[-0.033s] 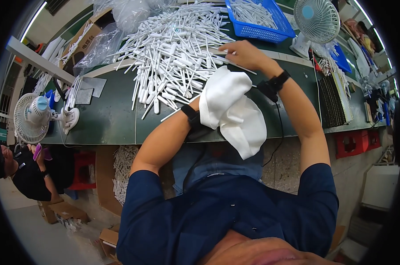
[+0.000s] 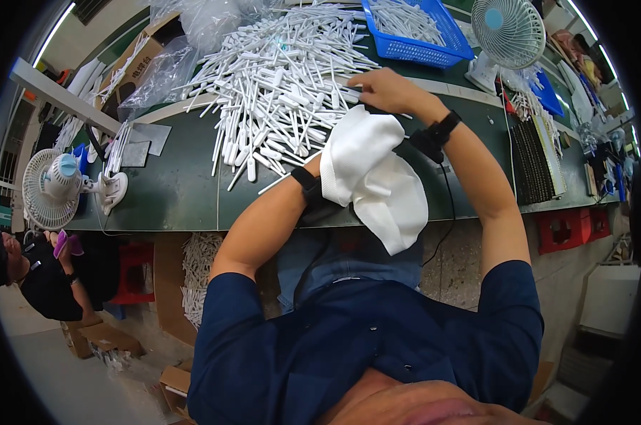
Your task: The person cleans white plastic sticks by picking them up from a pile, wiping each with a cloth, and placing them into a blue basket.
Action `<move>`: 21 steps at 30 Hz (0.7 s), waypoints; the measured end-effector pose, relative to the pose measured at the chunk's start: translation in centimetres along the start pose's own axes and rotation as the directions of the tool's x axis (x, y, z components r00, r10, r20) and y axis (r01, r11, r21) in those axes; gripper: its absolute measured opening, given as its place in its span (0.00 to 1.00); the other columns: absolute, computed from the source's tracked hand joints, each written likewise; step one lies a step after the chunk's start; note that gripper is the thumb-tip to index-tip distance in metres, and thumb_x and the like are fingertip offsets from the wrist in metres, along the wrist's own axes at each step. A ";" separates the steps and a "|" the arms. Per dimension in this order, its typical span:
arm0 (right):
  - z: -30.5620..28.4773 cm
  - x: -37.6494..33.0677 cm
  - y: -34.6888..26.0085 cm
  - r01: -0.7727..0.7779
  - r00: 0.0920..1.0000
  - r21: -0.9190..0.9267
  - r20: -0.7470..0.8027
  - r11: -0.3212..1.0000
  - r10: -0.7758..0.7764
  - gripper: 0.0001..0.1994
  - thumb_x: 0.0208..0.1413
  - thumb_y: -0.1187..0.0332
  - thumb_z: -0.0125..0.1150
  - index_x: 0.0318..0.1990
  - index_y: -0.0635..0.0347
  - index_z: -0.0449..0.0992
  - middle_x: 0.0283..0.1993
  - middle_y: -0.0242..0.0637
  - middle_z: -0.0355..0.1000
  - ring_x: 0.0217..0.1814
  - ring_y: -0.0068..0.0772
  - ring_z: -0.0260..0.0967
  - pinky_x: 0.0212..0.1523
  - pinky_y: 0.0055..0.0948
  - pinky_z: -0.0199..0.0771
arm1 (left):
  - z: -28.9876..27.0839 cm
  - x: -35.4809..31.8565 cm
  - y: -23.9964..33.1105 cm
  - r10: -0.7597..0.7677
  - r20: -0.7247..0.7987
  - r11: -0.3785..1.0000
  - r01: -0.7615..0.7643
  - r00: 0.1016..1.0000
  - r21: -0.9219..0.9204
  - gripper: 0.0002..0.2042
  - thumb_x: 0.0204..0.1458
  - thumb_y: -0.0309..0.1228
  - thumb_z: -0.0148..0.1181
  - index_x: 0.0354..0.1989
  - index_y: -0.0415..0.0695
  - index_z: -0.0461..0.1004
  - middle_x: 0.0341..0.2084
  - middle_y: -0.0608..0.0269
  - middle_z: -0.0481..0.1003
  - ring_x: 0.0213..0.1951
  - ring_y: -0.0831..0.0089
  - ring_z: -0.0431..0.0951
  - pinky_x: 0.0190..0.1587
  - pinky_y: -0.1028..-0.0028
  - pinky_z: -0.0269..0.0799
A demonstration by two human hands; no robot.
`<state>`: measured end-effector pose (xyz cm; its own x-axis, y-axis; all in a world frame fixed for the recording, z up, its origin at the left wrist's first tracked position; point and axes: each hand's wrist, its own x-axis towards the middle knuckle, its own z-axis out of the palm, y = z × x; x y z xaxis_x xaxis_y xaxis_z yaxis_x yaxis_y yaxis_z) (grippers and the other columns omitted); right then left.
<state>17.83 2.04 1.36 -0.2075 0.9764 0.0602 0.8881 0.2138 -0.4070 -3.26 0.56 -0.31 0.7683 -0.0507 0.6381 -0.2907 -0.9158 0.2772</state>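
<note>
A white cloth drapes over my left hand, and its lower folds hang past the table's front edge. The cloth hides the fingers; only my left wrist with a black band shows. My right hand is held over the right edge of a big heap of white plastic droppers. Its fingers are bent and spread apart, reaching left toward the nearest droppers, with nothing visible between them. A thin white stem pokes out beneath that hand. A black device with a cable sits at my right wrist.
A blue basket of droppers stands behind the heap, beside a white fan. Another fan is at the left. A cardboard box with clear plastic bags lies at the back left. A co-worker is at the far left.
My right hand has shifted very slightly, its fingers curling a little more. The cloth and my left arm look almost unchanged.
</note>
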 end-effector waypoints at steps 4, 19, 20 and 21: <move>1.6 1.5 2.6 0.115 0.993 -0.121 0.017 0.986 -0.114 0.23 0.46 0.77 0.60 0.54 0.60 0.80 0.46 0.56 0.79 0.48 0.61 0.76 0.50 0.50 0.75 | -1.5 1.9 1.2 0.084 -0.062 0.996 -0.085 0.995 -0.004 0.30 0.35 0.40 0.72 0.48 0.37 0.74 0.44 0.48 0.72 0.45 0.45 0.72 0.48 0.55 0.70; -1.7 0.1 -2.2 0.015 0.999 -0.286 0.031 0.958 -0.006 0.09 0.53 0.75 0.58 0.41 0.67 0.75 0.37 0.58 0.78 0.43 0.63 0.77 0.44 0.52 0.75 | -2.6 2.1 1.7 -0.054 0.000 0.998 0.054 0.999 0.017 0.18 0.33 0.34 0.69 0.31 0.40 0.70 0.29 0.54 0.70 0.33 0.50 0.72 0.35 0.59 0.68; -2.4 0.0 -2.5 0.023 1.000 -0.305 0.020 0.952 -0.017 0.09 0.53 0.75 0.58 0.41 0.67 0.76 0.38 0.58 0.78 0.43 0.63 0.77 0.44 0.51 0.76 | -2.6 1.6 1.3 -0.068 0.036 0.998 0.068 0.997 0.005 0.20 0.34 0.33 0.69 0.36 0.39 0.71 0.32 0.54 0.70 0.34 0.53 0.71 0.37 0.61 0.68; -3.1 -0.2 -2.5 0.020 1.000 -0.304 0.021 0.953 -0.014 0.09 0.53 0.75 0.58 0.41 0.67 0.76 0.38 0.58 0.78 0.43 0.63 0.77 0.44 0.51 0.76 | -2.4 1.2 0.9 -0.082 0.072 0.997 0.082 0.994 -0.006 0.23 0.34 0.33 0.68 0.41 0.37 0.72 0.34 0.54 0.69 0.36 0.55 0.71 0.39 0.63 0.69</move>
<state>16.93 1.40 5.19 -0.2284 0.9725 0.0464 0.9664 0.2322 -0.1098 -3.99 0.65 2.44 0.8286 -0.0043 0.5598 -0.2301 -0.9142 0.3335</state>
